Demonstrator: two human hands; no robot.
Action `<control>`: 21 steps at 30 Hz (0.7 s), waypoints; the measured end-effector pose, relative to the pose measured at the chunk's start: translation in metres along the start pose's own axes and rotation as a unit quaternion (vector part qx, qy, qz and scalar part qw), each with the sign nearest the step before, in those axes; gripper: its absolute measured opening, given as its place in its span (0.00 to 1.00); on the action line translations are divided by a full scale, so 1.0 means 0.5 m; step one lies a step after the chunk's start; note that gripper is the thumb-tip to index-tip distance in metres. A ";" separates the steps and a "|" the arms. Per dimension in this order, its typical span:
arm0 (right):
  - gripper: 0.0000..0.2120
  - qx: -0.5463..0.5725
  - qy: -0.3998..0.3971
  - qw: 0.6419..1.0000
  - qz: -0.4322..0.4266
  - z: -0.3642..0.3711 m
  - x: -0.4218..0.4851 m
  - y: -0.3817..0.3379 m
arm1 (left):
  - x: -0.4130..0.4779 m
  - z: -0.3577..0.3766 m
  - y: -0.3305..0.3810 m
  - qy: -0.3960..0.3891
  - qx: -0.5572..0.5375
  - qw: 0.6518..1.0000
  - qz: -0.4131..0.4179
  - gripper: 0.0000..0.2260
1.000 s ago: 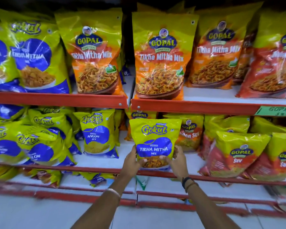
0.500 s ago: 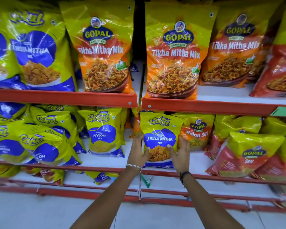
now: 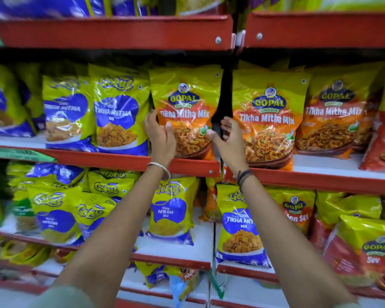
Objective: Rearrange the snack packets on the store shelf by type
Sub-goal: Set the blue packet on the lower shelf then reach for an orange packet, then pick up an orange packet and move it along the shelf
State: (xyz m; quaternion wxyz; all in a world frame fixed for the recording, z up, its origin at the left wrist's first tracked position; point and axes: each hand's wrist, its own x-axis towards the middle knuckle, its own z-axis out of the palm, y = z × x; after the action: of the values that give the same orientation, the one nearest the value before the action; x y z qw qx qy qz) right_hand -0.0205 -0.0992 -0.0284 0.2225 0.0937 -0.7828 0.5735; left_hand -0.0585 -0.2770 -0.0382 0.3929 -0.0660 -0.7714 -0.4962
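Head view: we've left the small Gokul packet [image 3: 240, 223] below, both hands up; left hand [image 3: 161, 135] and right hand [image 3: 228, 138] spread around the Gopal packet [image 3: 187, 114], not clamped.

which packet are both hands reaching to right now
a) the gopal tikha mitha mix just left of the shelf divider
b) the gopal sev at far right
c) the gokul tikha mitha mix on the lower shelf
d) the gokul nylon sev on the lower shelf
a: the left hand lies on the left edge of the Gopal Tikha Mitha Mix packet and the right hand is at its right edge, on the middle shelf.
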 end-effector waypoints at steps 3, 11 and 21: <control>0.36 -0.044 -0.096 0.993 0.051 0.032 0.022 -0.005 | 0.020 -0.015 -0.014 -0.081 -0.034 0.993 -0.082 0.25; 0.32 -0.010 -0.018 1.000 0.024 0.077 -0.002 0.035 | 0.021 -0.052 -0.059 -0.215 -0.070 0.963 -0.148 0.21; 0.33 0.028 0.082 0.995 -0.046 0.040 -0.078 -0.038 | -0.042 -0.104 0.023 -0.114 -0.193 0.973 -0.054 0.26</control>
State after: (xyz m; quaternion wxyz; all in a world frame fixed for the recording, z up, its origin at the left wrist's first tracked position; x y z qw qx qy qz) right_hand 0.0168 -0.1283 -0.0348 0.3092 0.0880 -0.7407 0.5899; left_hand -0.0103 -0.3080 -0.0340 0.2551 -0.1548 -0.7030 -0.6456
